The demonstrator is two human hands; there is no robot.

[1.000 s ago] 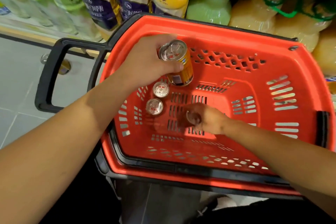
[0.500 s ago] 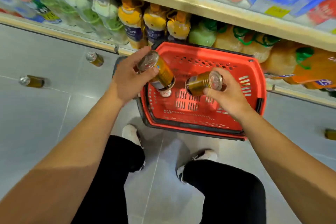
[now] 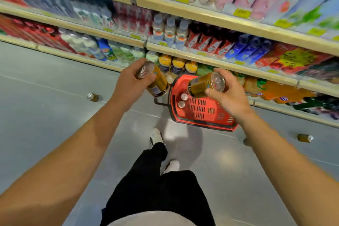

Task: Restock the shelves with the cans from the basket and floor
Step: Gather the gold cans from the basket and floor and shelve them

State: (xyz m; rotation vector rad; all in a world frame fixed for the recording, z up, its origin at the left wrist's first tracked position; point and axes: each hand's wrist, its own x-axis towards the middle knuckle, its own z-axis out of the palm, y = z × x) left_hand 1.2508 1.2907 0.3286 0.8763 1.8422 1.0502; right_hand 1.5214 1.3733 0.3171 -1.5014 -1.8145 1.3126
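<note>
Person standing; black trousers (image 3: 157,185) and white shoes (image 3: 156,136) on the grey floor (image 3: 45,124). Left hand (image 3: 128,84) grips a gold can (image 3: 156,80), fingers curled round it, the can tilted with its silver top toward the camera. Right hand (image 3: 230,95) grips a second can (image 3: 206,84), held near level, top facing the camera. Beyond the hands, a red basket (image 3: 201,123) sits on the floor against the bottom shelf (image 3: 220,64); two cans (image 3: 183,100) stand upright along its left wall. One loose can (image 3: 93,97) lies on the floor to the left, another (image 3: 304,138) to the right. Stocked drink shelves rise behind, blurred.
</note>
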